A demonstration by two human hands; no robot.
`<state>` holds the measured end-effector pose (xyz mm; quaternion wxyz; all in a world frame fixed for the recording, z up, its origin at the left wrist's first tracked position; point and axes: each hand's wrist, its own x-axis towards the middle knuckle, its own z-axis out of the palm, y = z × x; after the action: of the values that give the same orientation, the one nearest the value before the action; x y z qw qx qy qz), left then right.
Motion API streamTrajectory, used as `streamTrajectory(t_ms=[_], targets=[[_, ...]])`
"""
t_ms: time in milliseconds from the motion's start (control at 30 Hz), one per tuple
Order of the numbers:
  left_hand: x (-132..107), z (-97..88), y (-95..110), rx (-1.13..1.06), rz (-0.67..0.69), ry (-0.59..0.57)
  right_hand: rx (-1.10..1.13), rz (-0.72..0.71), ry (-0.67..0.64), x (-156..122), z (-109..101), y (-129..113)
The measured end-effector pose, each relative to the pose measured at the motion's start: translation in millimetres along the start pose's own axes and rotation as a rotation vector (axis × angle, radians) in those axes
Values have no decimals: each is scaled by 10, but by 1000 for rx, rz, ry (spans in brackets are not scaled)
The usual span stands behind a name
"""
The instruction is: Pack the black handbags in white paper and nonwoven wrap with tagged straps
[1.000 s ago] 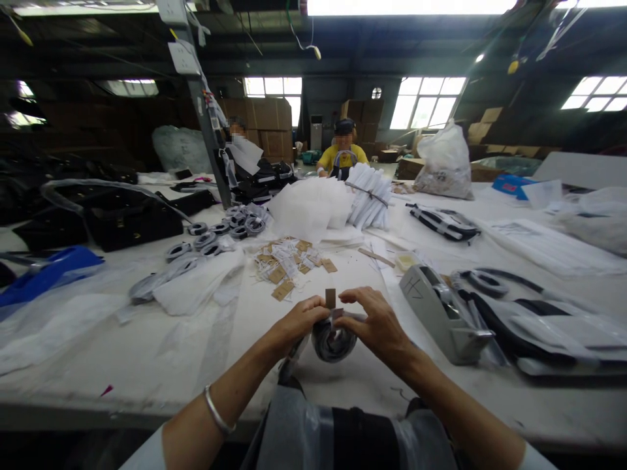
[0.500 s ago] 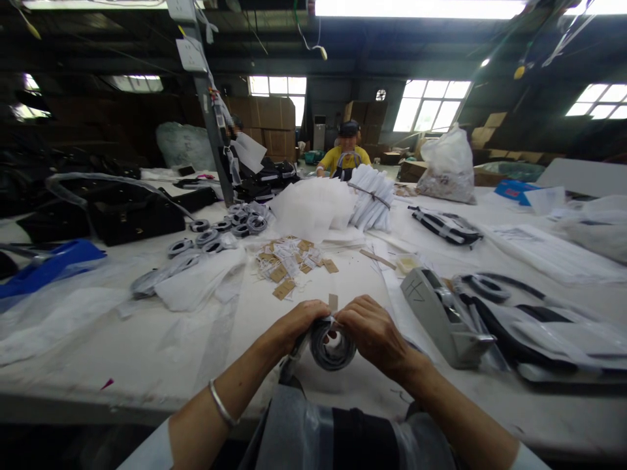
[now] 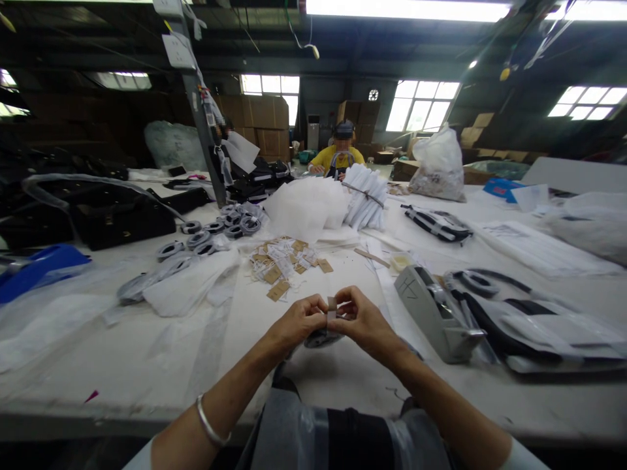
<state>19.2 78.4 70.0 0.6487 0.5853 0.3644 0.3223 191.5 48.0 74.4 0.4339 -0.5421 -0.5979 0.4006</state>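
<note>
Left hand [image 3: 306, 320] and right hand [image 3: 361, 320] meet just below the middle of the frame, fingertips almost touching, both pinching a short greyish strip [image 3: 332, 310] that stands up between them. Just under their fingers, at the lower centre, sits a grey coil [image 3: 321, 339], its upper part hidden from me by the hands. Silver shows at the left wrist, a plain bangle [image 3: 209, 421]. Just beyond, near the centre of the white worktop [image 3: 264, 323], lies a loose heap of brown and white tags [image 3: 284, 258]; left of that, more grey coils [image 3: 235, 223] cluster together. To the right of the hands stands a grey tape dispenser [image 3: 421, 316], beside a wrapped grey-and-black bag [image 3: 548, 333]. Farther back, at the upper centre, a co-worker in yellow [image 3: 321, 158] sits behind white sheets [image 3: 306, 207] and a tied bundle of white rolls [image 3: 365, 196].
</note>
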Motion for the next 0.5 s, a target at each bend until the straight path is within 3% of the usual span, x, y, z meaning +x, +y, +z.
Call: streamTrajectory(t_ms=[67,167,367,500], targets=[[-1,13,-11,61,7,8,64,35,-49,-6,-12,15],[5,22,-14,138,-1,49,22,-21,-62,-47,-26,-7],[-54,-17,36,251,43,18,-360,-424,51,-91,-69,-36],[-177,13,41,585,125,1,-365,-370,17,-75,-86,13]])
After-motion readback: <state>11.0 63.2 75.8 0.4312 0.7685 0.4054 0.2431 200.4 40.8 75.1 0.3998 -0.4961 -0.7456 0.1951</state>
